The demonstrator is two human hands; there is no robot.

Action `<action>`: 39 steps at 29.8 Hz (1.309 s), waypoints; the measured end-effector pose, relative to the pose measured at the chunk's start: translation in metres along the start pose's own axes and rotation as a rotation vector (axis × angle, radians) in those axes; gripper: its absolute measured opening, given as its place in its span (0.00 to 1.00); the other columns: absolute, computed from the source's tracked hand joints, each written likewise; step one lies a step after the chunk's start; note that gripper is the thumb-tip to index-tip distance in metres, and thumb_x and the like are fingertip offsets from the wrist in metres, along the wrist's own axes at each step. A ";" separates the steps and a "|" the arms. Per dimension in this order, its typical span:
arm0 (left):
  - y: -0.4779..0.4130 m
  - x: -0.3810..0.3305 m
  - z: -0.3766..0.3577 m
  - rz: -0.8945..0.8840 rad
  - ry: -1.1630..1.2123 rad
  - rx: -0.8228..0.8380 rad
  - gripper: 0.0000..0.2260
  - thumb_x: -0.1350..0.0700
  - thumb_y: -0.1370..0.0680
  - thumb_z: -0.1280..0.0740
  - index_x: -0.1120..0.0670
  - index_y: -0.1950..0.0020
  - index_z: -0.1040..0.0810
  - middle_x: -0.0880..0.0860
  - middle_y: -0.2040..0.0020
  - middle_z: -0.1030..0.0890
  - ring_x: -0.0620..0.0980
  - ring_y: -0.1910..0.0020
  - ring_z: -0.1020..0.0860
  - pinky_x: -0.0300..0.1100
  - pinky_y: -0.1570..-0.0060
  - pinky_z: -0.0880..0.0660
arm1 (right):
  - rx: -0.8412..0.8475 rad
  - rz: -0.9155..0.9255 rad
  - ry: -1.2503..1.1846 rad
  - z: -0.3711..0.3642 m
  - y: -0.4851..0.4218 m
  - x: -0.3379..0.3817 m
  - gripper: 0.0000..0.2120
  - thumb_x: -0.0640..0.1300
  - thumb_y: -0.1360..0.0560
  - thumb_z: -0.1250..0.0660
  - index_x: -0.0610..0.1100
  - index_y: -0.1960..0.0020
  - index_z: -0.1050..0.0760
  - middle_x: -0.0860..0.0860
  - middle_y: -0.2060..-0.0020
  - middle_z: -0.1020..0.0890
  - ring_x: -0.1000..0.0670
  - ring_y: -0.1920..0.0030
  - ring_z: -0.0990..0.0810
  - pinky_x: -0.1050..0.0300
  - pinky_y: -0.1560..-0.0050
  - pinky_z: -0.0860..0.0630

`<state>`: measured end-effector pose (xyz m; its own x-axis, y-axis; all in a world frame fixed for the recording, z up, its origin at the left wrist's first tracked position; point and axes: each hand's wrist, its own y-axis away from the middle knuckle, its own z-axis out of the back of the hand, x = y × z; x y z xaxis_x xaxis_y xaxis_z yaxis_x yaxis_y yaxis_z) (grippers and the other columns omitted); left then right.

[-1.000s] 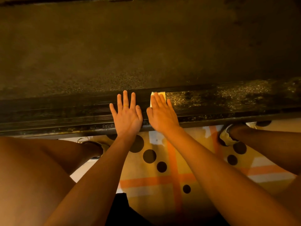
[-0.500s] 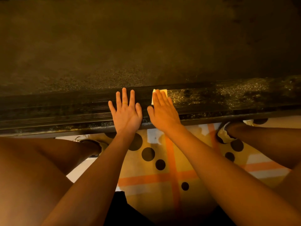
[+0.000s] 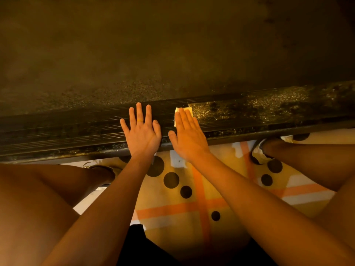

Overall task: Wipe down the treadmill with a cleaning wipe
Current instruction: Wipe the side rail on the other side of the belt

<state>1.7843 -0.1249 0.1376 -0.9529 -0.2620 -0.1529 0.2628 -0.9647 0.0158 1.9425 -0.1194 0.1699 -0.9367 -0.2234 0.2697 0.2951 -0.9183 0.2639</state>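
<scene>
Treadmill [image 3: 172,54] seen from above in dim amber light: a person crouches at its near side, both bare hands laid on the ribbed black side rail [image 3: 76,127] that runs across the frame beside the dark, grainy belt [image 3: 192,35]. The left hand [image 3: 142,131] lies palm down on the rail with its fingers straight and spread apart, a thin yellow ring [image 3: 140,120] on the middle finger, holding nothing. Just to the right of it on the same rail, apart from it by a narrow gap, the right hand [image 3: 187,133] presses a small pale yellow wipe [image 3: 187,110] flat against the ribs, its fingers straight and held close together. Only the wipe's far edge and left side show past the fingertips; the rest is hidden under the hand. Farther right along the rail from the wipe, the surface glistens with bright specks and dark blotches; left of the left hand the ribs look duller. Below the rail's near edge lies a yellow rug [image 3: 163,198] with orange stripes, pale bands and black dots. A light shoe [image 3: 258,152] sits against the rail's underside at right, and a second shoe [image 3: 99,167] shows at left, partly hidden behind a bare knee [image 3: 38,198].
</scene>
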 end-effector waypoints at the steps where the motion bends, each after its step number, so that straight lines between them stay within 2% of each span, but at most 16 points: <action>1: 0.000 0.000 0.000 0.001 0.000 0.002 0.25 0.44 0.16 0.54 0.47 0.18 0.47 0.53 0.18 0.47 0.56 0.19 0.51 0.63 0.23 0.52 | -0.007 -0.002 0.001 0.003 -0.013 -0.001 0.34 0.57 0.15 0.51 0.41 0.18 0.60 0.44 0.18 0.57 0.45 0.19 0.61 0.48 0.21 0.61; 4: 0.001 -0.001 0.001 0.005 0.012 0.001 0.26 0.44 0.16 0.54 0.47 0.18 0.46 0.53 0.18 0.47 0.56 0.19 0.52 0.63 0.23 0.52 | -0.015 -0.022 -0.032 0.008 -0.034 -0.004 0.34 0.57 0.15 0.51 0.40 0.18 0.58 0.43 0.18 0.55 0.44 0.19 0.59 0.48 0.21 0.61; 11: 0.001 -0.001 -0.001 0.013 0.020 -0.023 0.25 0.44 0.16 0.53 0.47 0.18 0.45 0.53 0.18 0.46 0.55 0.19 0.50 0.63 0.23 0.52 | 0.017 -0.004 -0.056 -0.003 0.028 -0.005 0.33 0.57 0.15 0.52 0.42 0.18 0.60 0.45 0.18 0.57 0.47 0.19 0.62 0.47 0.19 0.60; 18: 0.001 0.000 0.001 0.010 0.028 -0.004 0.25 0.44 0.16 0.54 0.47 0.18 0.46 0.53 0.18 0.47 0.55 0.19 0.52 0.63 0.23 0.52 | 0.029 -0.051 -0.080 0.018 -0.046 -0.011 0.31 0.56 0.15 0.55 0.41 0.18 0.57 0.44 0.18 0.54 0.45 0.19 0.58 0.47 0.21 0.60; 22: 0.002 -0.001 0.001 0.018 0.019 -0.011 0.25 0.44 0.16 0.54 0.47 0.18 0.46 0.53 0.18 0.47 0.55 0.19 0.51 0.63 0.23 0.52 | -0.011 -0.048 -0.087 0.008 0.005 -0.004 0.33 0.58 0.15 0.53 0.42 0.18 0.59 0.45 0.18 0.56 0.46 0.19 0.61 0.49 0.22 0.62; 25: 0.002 -0.001 0.001 0.020 0.019 -0.009 0.25 0.44 0.16 0.54 0.47 0.18 0.46 0.53 0.18 0.47 0.55 0.19 0.51 0.62 0.23 0.53 | 0.032 -0.048 -0.061 0.002 0.027 -0.006 0.33 0.58 0.15 0.54 0.43 0.18 0.60 0.46 0.18 0.57 0.47 0.19 0.61 0.48 0.21 0.62; 32: 0.001 -0.001 0.002 0.015 0.022 0.009 0.26 0.44 0.16 0.55 0.46 0.18 0.47 0.53 0.17 0.48 0.55 0.19 0.53 0.62 0.23 0.54 | 0.045 -0.078 -0.067 0.022 -0.053 -0.009 0.32 0.56 0.15 0.54 0.40 0.18 0.58 0.44 0.18 0.55 0.45 0.19 0.58 0.45 0.20 0.59; 36: 0.001 -0.002 0.001 0.023 0.014 -0.007 0.25 0.44 0.16 0.54 0.47 0.18 0.46 0.53 0.18 0.47 0.55 0.19 0.51 0.63 0.23 0.52 | -0.003 -0.052 -0.080 0.009 0.006 -0.007 0.32 0.55 0.15 0.52 0.42 0.18 0.59 0.45 0.18 0.56 0.46 0.19 0.60 0.46 0.20 0.59; 39: 0.001 -0.001 -0.001 0.024 0.012 -0.010 0.25 0.44 0.16 0.54 0.47 0.18 0.46 0.53 0.18 0.46 0.55 0.19 0.51 0.63 0.23 0.52 | 0.044 -0.051 -0.053 0.003 0.030 -0.012 0.32 0.55 0.15 0.52 0.43 0.18 0.60 0.47 0.18 0.57 0.47 0.19 0.61 0.46 0.20 0.60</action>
<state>1.7860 -0.1250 0.1368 -0.9445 -0.2844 -0.1645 0.2868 -0.9579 0.0092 1.9627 -0.1433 0.1778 -0.9399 -0.1580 0.3027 0.2560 -0.9126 0.3187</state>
